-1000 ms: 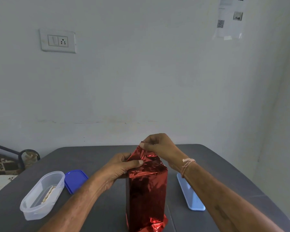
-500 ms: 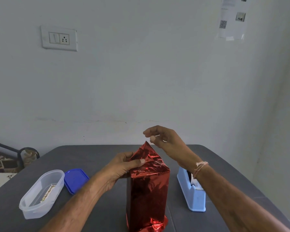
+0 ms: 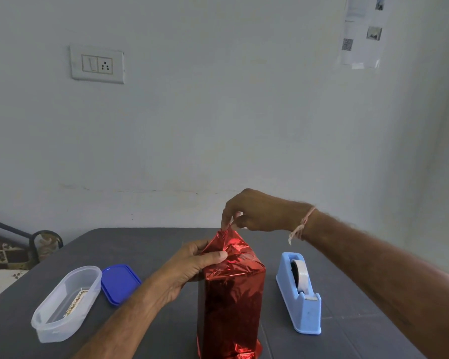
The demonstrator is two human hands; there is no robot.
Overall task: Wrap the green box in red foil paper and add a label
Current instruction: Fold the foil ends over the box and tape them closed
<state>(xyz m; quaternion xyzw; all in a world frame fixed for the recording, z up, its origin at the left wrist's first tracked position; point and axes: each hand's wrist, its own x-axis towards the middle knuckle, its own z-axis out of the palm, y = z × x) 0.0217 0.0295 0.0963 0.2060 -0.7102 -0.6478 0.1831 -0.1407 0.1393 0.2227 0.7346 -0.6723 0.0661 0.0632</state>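
Note:
A tall box wrapped in shiny red foil paper (image 3: 231,301) stands upright on the dark grey table (image 3: 347,332). No green shows through the foil. My left hand (image 3: 192,268) grips the upper left side of the box, thumb pressing the folded foil on the near face. Above the box, my right hand (image 3: 254,211) pinches the pointed tip of the top foil flap between thumb and fingers. A label strip (image 3: 75,303) lies inside the clear tub at the left.
A clear oval plastic tub (image 3: 47,325) and its blue lid (image 3: 119,283) lie left of the box. A light blue tape dispenser (image 3: 300,294) with a white roll stands to the right. The wall rises just behind the table.
My right hand let the flap go as the tip stood up, then came back and now pinches the tip from above. My left hand stays on the box's upper left side.

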